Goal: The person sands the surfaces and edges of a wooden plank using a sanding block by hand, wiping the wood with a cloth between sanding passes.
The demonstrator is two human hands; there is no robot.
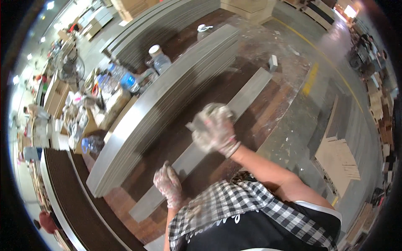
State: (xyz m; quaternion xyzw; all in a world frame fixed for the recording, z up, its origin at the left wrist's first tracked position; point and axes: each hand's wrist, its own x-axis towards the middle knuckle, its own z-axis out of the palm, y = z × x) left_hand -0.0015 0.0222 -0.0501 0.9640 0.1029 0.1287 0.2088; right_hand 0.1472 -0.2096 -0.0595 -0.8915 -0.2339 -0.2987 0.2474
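Observation:
A long, narrow grey board (190, 161) lies slantwise across the brown worktable (272, 117) in front of me. My left hand (168, 184), in a stained pale glove, is at the board's near part, fingers stretched forward and holding nothing that I can see. Farther along, my right hand (215, 127), gloved too and a little blurred, presses down over the board. Its fingers close on a crumpled grey cloth (201, 125), of which only the edges show. Beyond both hands stands a tall stack of long grey boards (167, 96).
Plastic bottles (161, 60) and clutter stand behind the stack. A small white block (273, 62) sits near the board's far end. More stacked boards (167, 21) lie at the back. Brown boards (75, 196) fill the left. Cardboard (339, 159) lies on the floor at right.

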